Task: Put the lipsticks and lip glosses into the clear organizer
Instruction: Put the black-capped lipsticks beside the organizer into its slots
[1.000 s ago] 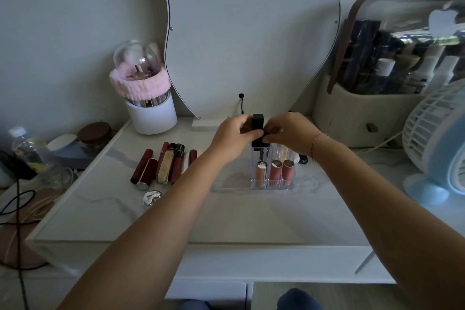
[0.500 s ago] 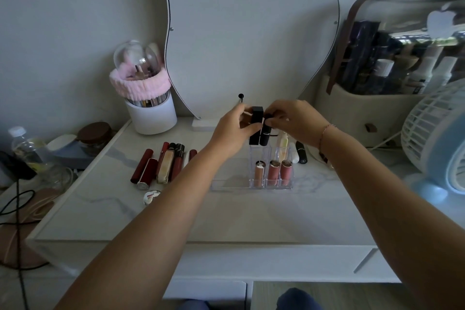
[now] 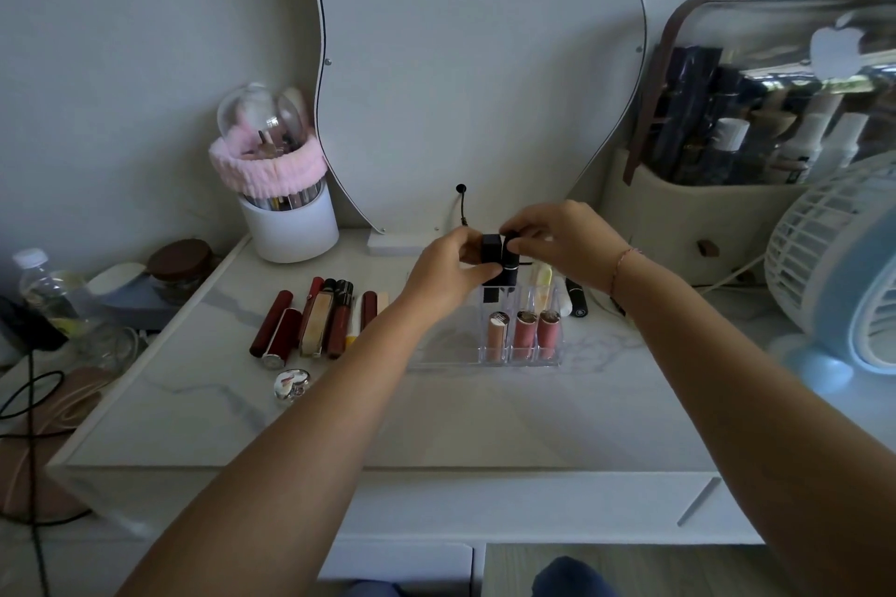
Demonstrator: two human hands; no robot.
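The clear organizer (image 3: 492, 361) stands mid-table with three pink lip glosses (image 3: 523, 334) upright in its front row. My left hand (image 3: 443, 274) grips a square black lipstick (image 3: 490, 248) over the organizer's back row. My right hand (image 3: 562, 242) pinches a second black lipstick (image 3: 509, 264) right beside it. Several red and dark lipsticks and glosses (image 3: 317, 322) lie in a row to the left. A pale tube (image 3: 542, 276) and a black lipstick (image 3: 576, 297) sit at the organizer's right.
A white brush holder with a pink band (image 3: 286, 208) stands at the back left. A mirror (image 3: 480, 63) leans on the wall. A cosmetics bag (image 3: 727, 189) and a fan (image 3: 839, 267) are on the right. A small shiny heart-shaped case (image 3: 292, 383) lies near the lipsticks.
Both hands stay together above the organizer's back row with the two black lipsticks; they have sunk slightly and now hold them upright.
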